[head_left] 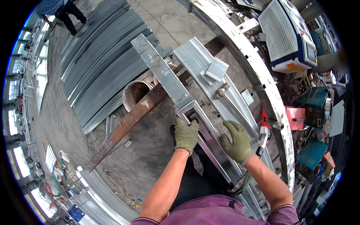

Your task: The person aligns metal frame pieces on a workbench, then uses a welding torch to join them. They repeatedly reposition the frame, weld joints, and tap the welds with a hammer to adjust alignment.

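Observation:
My left hand (pixel 186 135), in a green work glove, is closed on the side wall of a long silvery metal channel (pixel 204 123) near its far end, with the thumb over the rim. That end meets a flat metal bar (pixel 159 69) running away from me. My right hand (pixel 237 143), gloved the same way, is held over the right side of the channel with thumb and fingers apart and nothing in it. Just right of it is a hand torch (pixel 263 140) with a dark cable. Beyond it, a hammer (pixel 222 91) lies on a wide metal strip (pixel 198 60).
A rusty beam (pixel 131 123) crosses under the work, beside a round bucket (pixel 135 93). Stacked metal profiles (pixel 108 63) cover the floor at far left, where another person (pixel 62 11) stands. A scuffed rail (pixel 268 97) and a white-blue machine (pixel 287 37) are at right.

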Demonstrator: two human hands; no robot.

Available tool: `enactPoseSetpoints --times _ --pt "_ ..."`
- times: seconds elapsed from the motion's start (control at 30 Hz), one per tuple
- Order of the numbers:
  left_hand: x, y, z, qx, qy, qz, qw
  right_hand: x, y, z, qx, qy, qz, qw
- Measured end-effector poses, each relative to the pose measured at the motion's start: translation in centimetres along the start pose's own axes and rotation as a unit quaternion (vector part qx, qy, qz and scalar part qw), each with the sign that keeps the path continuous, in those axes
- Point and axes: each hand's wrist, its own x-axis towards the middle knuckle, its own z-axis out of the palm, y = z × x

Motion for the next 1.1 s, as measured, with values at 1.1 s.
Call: enactPoseSetpoints --times 1.1 --pt "-0.3 0.7 -0.1 0.191 0.059 -0.041 0.979 -5.1 20.7 -4.8 -0.117 -0.067 0.504 0.853"
